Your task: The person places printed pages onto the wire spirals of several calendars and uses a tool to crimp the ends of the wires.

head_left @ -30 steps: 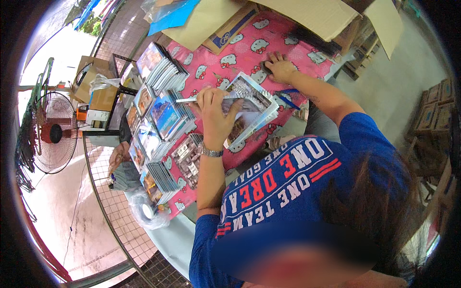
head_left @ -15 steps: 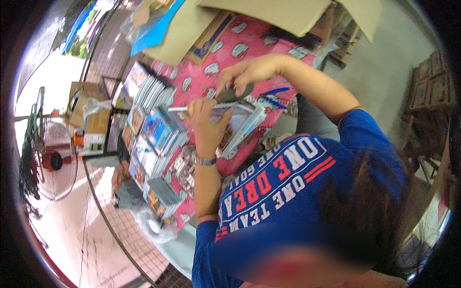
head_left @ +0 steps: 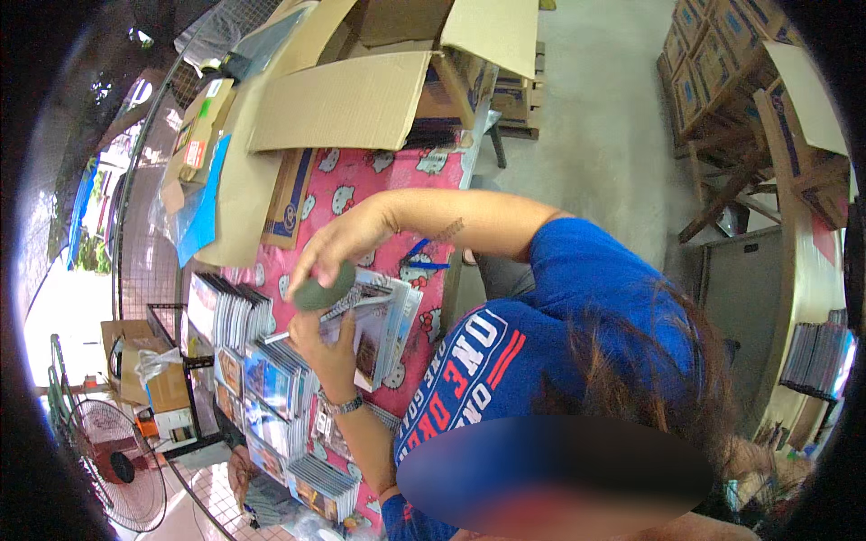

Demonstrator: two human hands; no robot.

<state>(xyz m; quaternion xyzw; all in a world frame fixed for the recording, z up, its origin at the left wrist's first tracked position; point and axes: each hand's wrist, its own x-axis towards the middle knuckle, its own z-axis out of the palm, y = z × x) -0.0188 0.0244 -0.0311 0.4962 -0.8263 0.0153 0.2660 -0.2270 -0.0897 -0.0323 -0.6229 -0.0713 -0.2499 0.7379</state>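
Head view: a dark green rounded pad [head_left: 320, 290] is held over the left hand's fingers.
The pad is clasped in the curled fingers of the right hand [head_left: 347, 240]; by the left hand [head_left: 328, 355], clamped between thumb and fingers, a spiral-bound booklet stack [head_left: 376, 332] is held at its side on the pink tabletop [head_left: 368, 185]. Whether paper is touched by the pad cannot be told. Judged from this pose, pad and booklets are being handled together; a steady left grip seems called for. Slim blue sticks [head_left: 428, 265] are seen beside, then piled photo-covered booklets [head_left: 278, 371], and beyond, an open cardboard box [head_left: 343, 101].
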